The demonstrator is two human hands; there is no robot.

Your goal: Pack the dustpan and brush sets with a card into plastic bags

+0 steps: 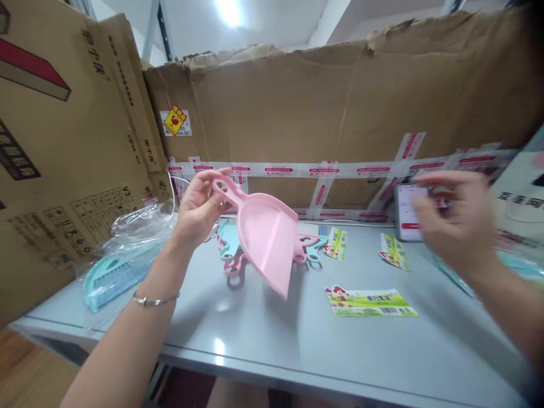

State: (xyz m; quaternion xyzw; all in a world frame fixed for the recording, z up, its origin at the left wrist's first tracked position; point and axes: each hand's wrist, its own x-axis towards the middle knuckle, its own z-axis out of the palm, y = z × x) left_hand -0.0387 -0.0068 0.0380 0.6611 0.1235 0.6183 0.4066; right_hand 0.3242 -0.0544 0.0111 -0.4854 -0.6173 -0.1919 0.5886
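Observation:
My left hand [199, 207] is closed around the handle of a pink dustpan [266, 235], lifted above the table with its wide edge tilted down to the right. Behind it lie teal pieces [229, 241] and pink pieces [301, 246] with looped handles, partly hidden by the dustpan. My right hand [461, 218] is raised at the right, smeared by motion, in front of a phone [406, 212] with a lit screen. Its fingers look bent, but whether they hold anything is unclear. Green-and-yellow printed labels [372, 302] lie on the table between the hands.
A grey table [255, 340] runs across the view. At its left lies a teal brush-like piece [119, 277] in clear plastic wrap [147, 224]. Large cardboard boxes stand at the left [85, 141] and back [289, 113]. More teal items [518, 263] sit at the right.

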